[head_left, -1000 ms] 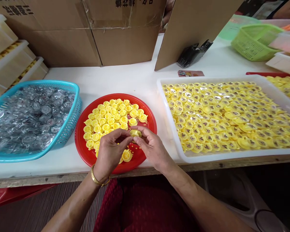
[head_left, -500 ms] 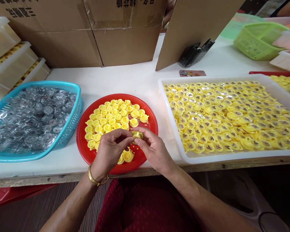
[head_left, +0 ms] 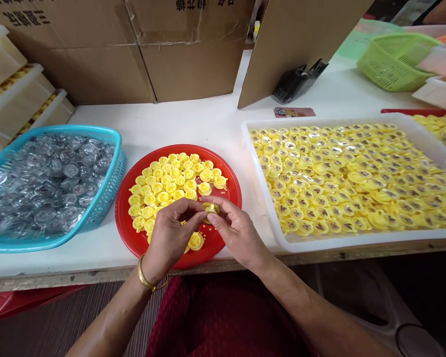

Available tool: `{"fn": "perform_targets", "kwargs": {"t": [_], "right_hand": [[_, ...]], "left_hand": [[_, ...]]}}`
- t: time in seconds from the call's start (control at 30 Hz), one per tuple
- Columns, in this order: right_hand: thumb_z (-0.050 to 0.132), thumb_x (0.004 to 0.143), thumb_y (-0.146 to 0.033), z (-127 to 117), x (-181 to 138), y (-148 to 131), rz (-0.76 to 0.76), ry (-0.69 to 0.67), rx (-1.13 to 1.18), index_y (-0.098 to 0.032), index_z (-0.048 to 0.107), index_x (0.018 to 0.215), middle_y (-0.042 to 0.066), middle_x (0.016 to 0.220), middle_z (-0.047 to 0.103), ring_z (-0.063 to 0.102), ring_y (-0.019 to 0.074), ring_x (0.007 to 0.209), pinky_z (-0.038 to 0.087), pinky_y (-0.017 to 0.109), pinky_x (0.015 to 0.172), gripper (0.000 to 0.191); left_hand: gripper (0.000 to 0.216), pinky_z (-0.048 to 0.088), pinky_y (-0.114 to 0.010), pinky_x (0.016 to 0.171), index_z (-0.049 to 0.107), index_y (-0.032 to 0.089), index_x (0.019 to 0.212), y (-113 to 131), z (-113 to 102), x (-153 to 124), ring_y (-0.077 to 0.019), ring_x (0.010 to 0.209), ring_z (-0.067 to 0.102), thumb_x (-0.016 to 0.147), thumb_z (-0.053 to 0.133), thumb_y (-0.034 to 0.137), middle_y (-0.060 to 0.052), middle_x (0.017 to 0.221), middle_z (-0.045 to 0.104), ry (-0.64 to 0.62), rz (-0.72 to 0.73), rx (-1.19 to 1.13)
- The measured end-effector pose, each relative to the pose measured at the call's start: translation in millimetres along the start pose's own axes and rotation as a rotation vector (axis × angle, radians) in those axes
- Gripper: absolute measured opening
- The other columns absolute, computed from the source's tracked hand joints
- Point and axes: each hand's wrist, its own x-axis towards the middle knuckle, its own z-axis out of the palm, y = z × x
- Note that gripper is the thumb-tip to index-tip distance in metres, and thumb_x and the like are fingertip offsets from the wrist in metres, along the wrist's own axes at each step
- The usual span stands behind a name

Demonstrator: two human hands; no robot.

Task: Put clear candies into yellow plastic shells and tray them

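Observation:
Over the near side of a round red tray [head_left: 124,225], both hands meet at one small yellow plastic cup-and-saucer piece [head_left: 211,208]. My right hand [head_left: 238,230] pinches it between thumb and fingers. The thumb and forefinger of my left hand [head_left: 173,233] are pressed together at the piece's left edge, and the fingertips partly hide it. Many similar yellow cup pieces [head_left: 171,187] lie in the tray, mostly in its left and back parts. Small yellow bits are scattered on the red surface.
Left stands a blue basket [head_left: 109,191] of clear wrapped pieces [head_left: 55,183], with stacked tubs [head_left: 20,106] behind. A white tray [head_left: 250,163] of yellow pieces with printed tops lies right. Cardboard [head_left: 193,72], a black holder [head_left: 297,84], a pink card [head_left: 294,112] and a green basket [head_left: 386,69] are behind.
The view has shifted slightly. Both hands stay together at the same yellow piece, with hardly any movement of the fingers.

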Motion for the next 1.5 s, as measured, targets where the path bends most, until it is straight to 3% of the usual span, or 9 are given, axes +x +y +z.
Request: {"fn": "perform_targets", "kwargs": {"t": [0.13,0.33,0.67,1.5], "right_hand": [[0.056,0.088,-0.030,-3,0,1,0.007,-0.066,0.025,-0.023,0.055,0.128,0.007,0.131,0.060,0.059,0.0198,0.114,0.045,0.038,0.101,0.040],[0.058,0.088,-0.031,-6,0,0,0.027,-0.132,0.085,-0.026,0.053,0.130,0.005,0.133,0.058,0.055,0.0197,0.121,0.044,0.039,0.105,0.043],[0.060,0.086,-0.027,-5,-1,-1,0.044,-0.134,0.098,-0.024,0.053,0.130,0.006,0.135,0.057,0.054,0.0199,0.123,0.042,0.040,0.107,0.045],[0.060,0.086,-0.031,-1,-2,2,0.028,-0.129,0.043,-0.023,0.055,0.131,0.007,0.133,0.059,0.056,0.0225,0.121,0.047,0.041,0.102,0.045]], "left_hand": [[0.006,0.046,-0.021,0.059,0.063,0.017,0.076,3,-3,-3,-0.0099,0.062,0.058,0.080,0.066,0.021,0.001,0.070,0.065,0.013,0.155,0.175],[0.003,0.048,-0.022,0.060,0.062,0.019,0.082,3,-6,-7,-0.0107,0.065,0.060,0.084,0.063,0.020,0.000,0.074,0.066,0.048,0.346,0.348],[0.002,0.048,-0.022,0.064,0.062,0.019,0.084,10,-11,-10,-0.0109,0.070,0.062,0.085,0.062,0.017,0.000,0.078,0.066,-0.019,0.394,0.388],[0.008,0.043,-0.024,0.066,0.054,0.019,0.082,-2,-3,-7,-0.0121,0.073,0.054,0.087,0.052,0.013,0.000,0.079,0.057,-0.069,0.299,0.288]]}}
